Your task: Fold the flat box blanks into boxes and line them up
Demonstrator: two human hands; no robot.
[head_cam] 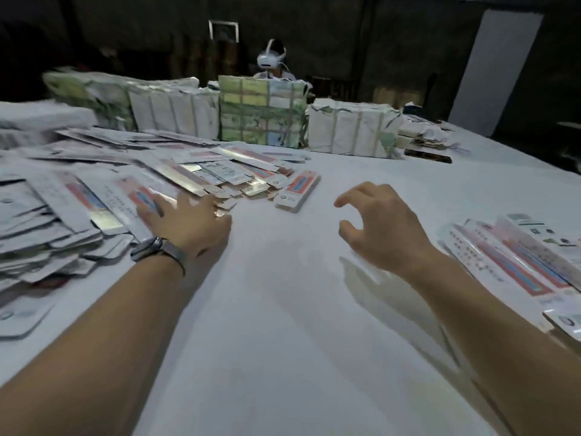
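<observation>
Left hand (pixel 191 221) is laid flat, fingers straight, on the pile of flat blanks (pixel 94 196); right hand (pixel 374 221) hovers loosely curled, holding nothing. Folded boxes (pixel 515 259) are lined up at right, one lone box (pixel 297 190) lies far of the hands, and most blanks are judged still unfolded.

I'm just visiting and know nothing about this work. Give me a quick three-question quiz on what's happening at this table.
1. True or false: the right hand is holding a box.
2. The left hand rests on: A) the pile of flat blanks, B) the wrapped bundles at the back, C) the row of boxes at the right.
3. Fill in: on the left wrist sits a ____.

Key: 1 false, it hovers over the table, fingers loosely curled, holding nothing. 2 A. 3 watch.
</observation>
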